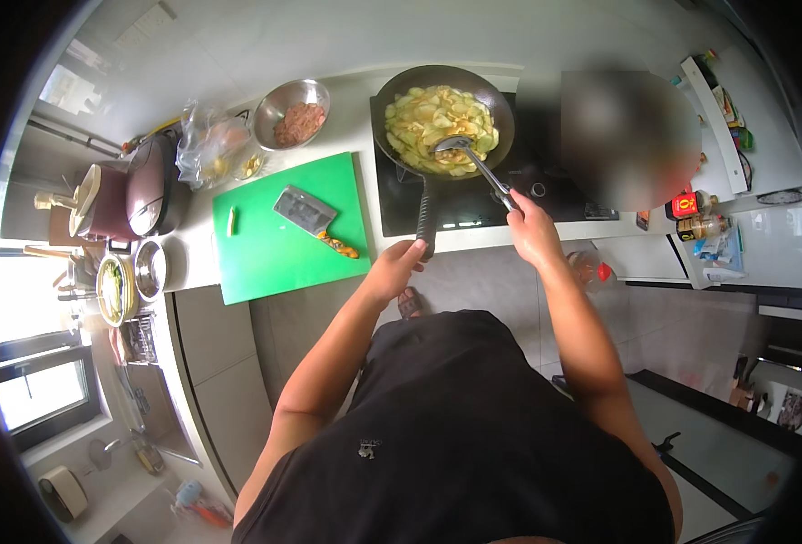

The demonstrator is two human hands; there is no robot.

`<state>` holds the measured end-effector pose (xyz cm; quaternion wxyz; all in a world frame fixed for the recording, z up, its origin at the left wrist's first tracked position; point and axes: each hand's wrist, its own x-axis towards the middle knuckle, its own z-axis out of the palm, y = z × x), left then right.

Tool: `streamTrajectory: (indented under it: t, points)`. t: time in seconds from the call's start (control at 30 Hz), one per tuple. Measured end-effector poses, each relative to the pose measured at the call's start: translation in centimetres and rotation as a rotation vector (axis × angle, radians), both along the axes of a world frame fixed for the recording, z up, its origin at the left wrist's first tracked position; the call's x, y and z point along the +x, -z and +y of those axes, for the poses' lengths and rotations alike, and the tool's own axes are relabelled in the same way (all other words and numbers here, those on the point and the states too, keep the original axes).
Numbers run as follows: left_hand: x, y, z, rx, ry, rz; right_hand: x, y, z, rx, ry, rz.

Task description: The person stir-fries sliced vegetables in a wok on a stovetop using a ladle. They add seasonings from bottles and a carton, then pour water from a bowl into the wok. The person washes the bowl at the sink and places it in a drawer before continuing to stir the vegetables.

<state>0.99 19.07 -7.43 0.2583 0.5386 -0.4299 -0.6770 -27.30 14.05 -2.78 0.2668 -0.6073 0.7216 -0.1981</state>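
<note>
A dark wok (503,112) sits on the black cooktop (401,211), full of pale green and yellow vegetable slices (435,112). My left hand (395,266) grips the end of the wok's ribbed black handle (424,211), thumb on top. In my right hand (534,228) is the handle of a metal wok spatula (486,171); its head rests among the slices at the near side of the wok. Left of the cooktop, a cleaver (305,209) with a patterned orange handle lies on a green cutting board (278,272), beside a small pale vegetable piece (231,221).
A steel bowl (265,112) of raw minced meat (299,124) stands behind the board, near a clear plastic bag (200,153). A rice cooker (152,183) and another steel bowl (150,270) are further left. Bottles (690,204) stand at right; a blurred patch hides the cooktop's right side.
</note>
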Motion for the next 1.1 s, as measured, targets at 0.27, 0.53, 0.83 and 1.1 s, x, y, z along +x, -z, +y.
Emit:
streamTrajectory:
  t: [0.27,0.53,0.83,1.1]
  points:
    - [-0.5,0.5,0.1,0.04,-0.079,-0.004,0.7,4.1,-4.0,-0.089,0.064,-0.021]
    - [-0.7,-0.3,0.8,0.058,-0.127,-0.009,-5.4,-7.9,-1.9,0.004,-0.108,0.11]
    - [-0.6,-0.1,0.6,0.044,-0.107,-0.02,-6.6,-5.7,-5.5,0.029,-0.163,0.1]
    - [-0.5,-0.1,0.5,0.059,-0.103,-0.004,-4.9,-6.6,-3.7,0.173,-0.173,0.091]
